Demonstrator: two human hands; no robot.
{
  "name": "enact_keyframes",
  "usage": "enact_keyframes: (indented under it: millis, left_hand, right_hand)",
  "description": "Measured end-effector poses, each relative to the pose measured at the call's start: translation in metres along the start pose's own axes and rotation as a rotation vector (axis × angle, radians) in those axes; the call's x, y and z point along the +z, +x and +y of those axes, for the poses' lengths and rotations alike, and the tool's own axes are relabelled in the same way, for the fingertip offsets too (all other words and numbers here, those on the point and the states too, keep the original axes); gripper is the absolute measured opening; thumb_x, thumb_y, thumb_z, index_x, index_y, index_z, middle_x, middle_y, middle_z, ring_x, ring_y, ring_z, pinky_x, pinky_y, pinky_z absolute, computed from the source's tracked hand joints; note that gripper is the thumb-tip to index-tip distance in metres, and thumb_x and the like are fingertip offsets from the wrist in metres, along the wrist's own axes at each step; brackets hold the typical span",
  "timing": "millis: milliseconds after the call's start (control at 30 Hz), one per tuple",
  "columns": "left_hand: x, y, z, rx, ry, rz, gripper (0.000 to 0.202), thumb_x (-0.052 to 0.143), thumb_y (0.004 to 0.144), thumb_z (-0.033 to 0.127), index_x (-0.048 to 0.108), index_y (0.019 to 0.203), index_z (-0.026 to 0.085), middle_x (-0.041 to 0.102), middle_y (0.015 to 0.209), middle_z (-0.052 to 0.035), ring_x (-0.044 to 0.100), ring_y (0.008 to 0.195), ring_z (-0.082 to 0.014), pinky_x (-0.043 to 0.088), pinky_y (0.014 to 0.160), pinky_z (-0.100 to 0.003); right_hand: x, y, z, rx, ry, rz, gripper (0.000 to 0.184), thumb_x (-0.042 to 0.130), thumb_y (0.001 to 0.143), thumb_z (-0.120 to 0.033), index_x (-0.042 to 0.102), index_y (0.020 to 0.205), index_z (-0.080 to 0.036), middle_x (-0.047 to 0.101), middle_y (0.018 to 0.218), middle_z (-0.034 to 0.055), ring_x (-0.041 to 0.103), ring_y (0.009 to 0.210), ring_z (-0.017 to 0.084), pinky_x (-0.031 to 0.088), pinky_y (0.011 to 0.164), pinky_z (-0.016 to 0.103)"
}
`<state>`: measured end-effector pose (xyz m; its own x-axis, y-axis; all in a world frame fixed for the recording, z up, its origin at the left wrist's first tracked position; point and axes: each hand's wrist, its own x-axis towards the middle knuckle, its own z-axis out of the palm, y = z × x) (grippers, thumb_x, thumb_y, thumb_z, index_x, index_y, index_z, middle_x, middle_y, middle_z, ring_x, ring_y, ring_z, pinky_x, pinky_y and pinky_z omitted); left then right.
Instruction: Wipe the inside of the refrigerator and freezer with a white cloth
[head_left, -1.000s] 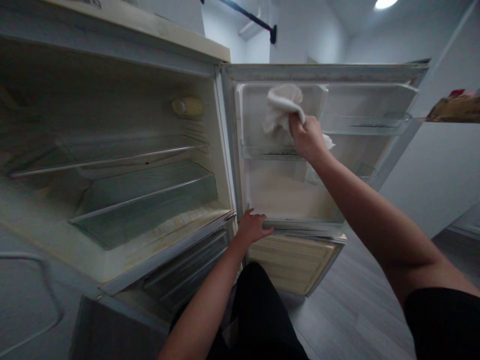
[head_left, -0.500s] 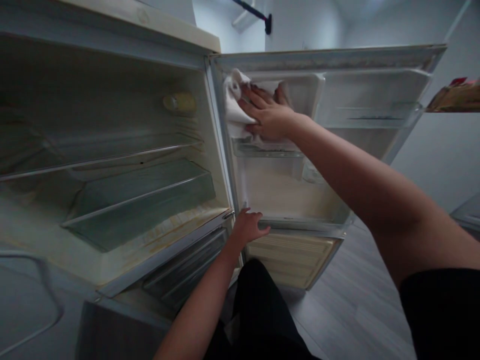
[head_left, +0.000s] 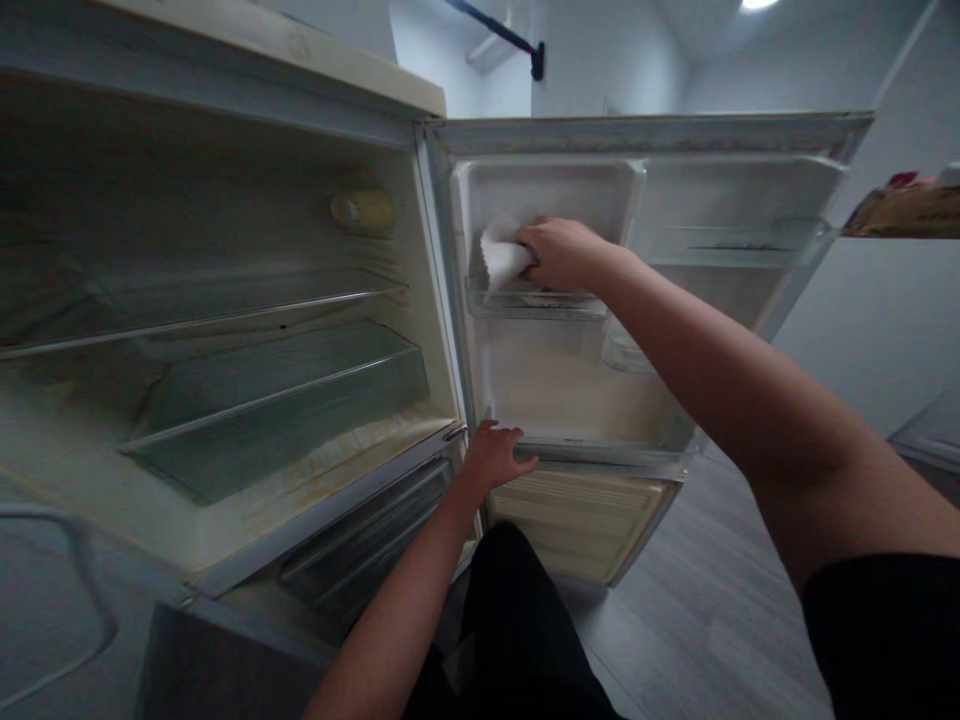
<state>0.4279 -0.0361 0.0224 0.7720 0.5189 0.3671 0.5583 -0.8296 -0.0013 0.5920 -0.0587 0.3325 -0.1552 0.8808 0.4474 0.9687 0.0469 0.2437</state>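
Note:
My right hand (head_left: 559, 254) is closed around a white cloth (head_left: 501, 255) with a scalloped edge, at the upper left part of the opened fridge door (head_left: 547, 185). The cloth hangs just over the small clear door shelf (head_left: 536, 303), and part of it is hidden by my fingers. Lower down, my left hand (head_left: 495, 455) rests near the hinge side of the door, by its bottom shelf (head_left: 592, 455). Its fingers are apart and it holds nothing; whether it touches the door edge I cannot tell.
On the left is the fridge interior with a glass shelf (head_left: 202, 313), a tilted glass panel (head_left: 285, 410) and a yellowed lamp cover (head_left: 362, 210). Yellow-brown stains mark its floor. A lower compartment (head_left: 367, 540) stands open beneath. A cardboard box (head_left: 904, 210) sits at the far right.
My right hand has drawn the cloth down and away from the door's top corner, and its spread fingers have closed around it. My left hand has hardly moved.

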Motion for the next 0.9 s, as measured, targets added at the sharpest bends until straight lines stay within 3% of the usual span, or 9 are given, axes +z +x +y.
enact_keyframes:
  millis: [67, 167, 233, 300, 367, 433, 633, 800, 900]
  left_hand:
    - [-0.002, 0.000, 0.000, -0.005, 0.022, -0.013, 0.052, 0.062, 0.084, 0.065, 0.071, 0.111, 0.022, 0.079, 0.101, -0.0070, 0.072, 0.100, -0.0249, 0.039, 0.113, -0.041]
    - [-0.003, -0.001, -0.002, -0.006, 0.029, -0.027, 0.053, 0.061, 0.085, 0.066, 0.071, 0.111, 0.022, 0.079, 0.102, -0.0073, 0.072, 0.101, -0.0248, 0.039, 0.113, -0.041]
    - [-0.002, -0.002, -0.003, -0.008, 0.023, -0.031, 0.055, 0.062, 0.084, 0.067, 0.071, 0.113, 0.021, 0.079, 0.103, -0.0080, 0.072, 0.103, -0.0254, 0.039, 0.114, -0.041]
    - [-0.001, -0.002, -0.005, -0.007, 0.015, -0.034, 0.059, 0.063, 0.082, 0.068, 0.070, 0.116, 0.020, 0.079, 0.103, -0.0084, 0.072, 0.104, -0.0259, 0.038, 0.115, -0.042]
    - [0.000, -0.003, -0.006, -0.003, 0.010, -0.039, 0.060, 0.063, 0.082, 0.069, 0.070, 0.118, 0.021, 0.079, 0.105, -0.0082, 0.072, 0.105, -0.0259, 0.038, 0.115, -0.042]
    - [0.000, -0.004, -0.006, -0.004, 0.007, -0.041, 0.059, 0.062, 0.082, 0.069, 0.069, 0.118, 0.022, 0.079, 0.107, -0.0080, 0.071, 0.106, -0.0260, 0.038, 0.115, -0.042]
    - [-0.004, -0.006, -0.004, -0.009, -0.005, -0.021, 0.052, 0.067, 0.082, 0.062, 0.071, 0.115, 0.022, 0.079, 0.106, -0.0074, 0.072, 0.105, -0.0270, 0.040, 0.113, -0.042]
    - [-0.001, -0.008, -0.005, -0.037, -0.022, 0.016, 0.055, 0.068, 0.081, 0.063, 0.070, 0.119, 0.023, 0.078, 0.111, -0.0092, 0.071, 0.108, -0.0305, 0.045, 0.105, -0.045]
    - [0.000, -0.007, -0.005, -0.053, -0.006, 0.004, 0.059, 0.065, 0.082, 0.066, 0.070, 0.121, 0.022, 0.077, 0.114, -0.0102, 0.070, 0.109, -0.0330, 0.047, 0.101, -0.047]
  right_hand:
    - [0.006, 0.008, -0.004, -0.100, 0.181, -0.111, 0.027, 0.062, 0.091, -0.030, 0.069, 0.111, -0.014, 0.073, 0.110, 0.0095, 0.064, 0.102, 0.024, 0.049, 0.093, 0.034]
    - [0.007, 0.013, -0.013, -0.067, 0.325, -0.187, 0.024, 0.057, 0.093, -0.030, 0.071, 0.105, -0.014, 0.074, 0.102, 0.0065, 0.066, 0.095, 0.022, 0.051, 0.089, 0.031]
    - [0.002, 0.007, -0.025, -0.010, 0.308, -0.055, 0.027, 0.049, 0.094, -0.024, 0.070, 0.108, -0.013, 0.073, 0.107, 0.0095, 0.066, 0.100, 0.025, 0.052, 0.091, 0.034]
    - [-0.002, -0.009, -0.041, -0.039, 0.234, 0.190, 0.034, 0.042, 0.095, -0.021, 0.067, 0.116, -0.012, 0.070, 0.119, 0.0119, 0.063, 0.113, 0.029, 0.050, 0.099, 0.040]
    - [-0.002, -0.031, -0.059, -0.188, 0.140, 0.401, 0.037, 0.041, 0.097, -0.023, 0.063, 0.125, -0.013, 0.062, 0.135, 0.0117, 0.055, 0.129, 0.033, 0.043, 0.109, 0.049]
    - [0.007, -0.050, -0.075, -0.355, 0.066, 0.475, 0.036, 0.046, 0.098, -0.025, 0.062, 0.128, -0.015, 0.053, 0.148, 0.0106, 0.045, 0.139, 0.035, 0.033, 0.118, 0.056]
    - [0.056, -0.067, -0.072, -0.566, 0.011, 0.358, 0.033, 0.046, 0.098, -0.015, 0.067, 0.122, -0.022, 0.049, 0.154, 0.0060, 0.035, 0.148, 0.032, 0.024, 0.125, 0.062]
    - [0.087, -0.073, -0.049, -0.878, -0.076, 0.241, 0.032, 0.043, 0.103, -0.016, 0.069, 0.121, -0.020, 0.051, 0.153, 0.0069, 0.044, 0.144, 0.026, 0.032, 0.124, 0.054]
    - [0.109, -0.078, -0.043, -0.854, -0.084, 0.169, 0.031, 0.043, 0.103, -0.016, 0.067, 0.123, -0.017, 0.052, 0.152, 0.0114, 0.043, 0.144, 0.029, 0.045, 0.113, 0.052]
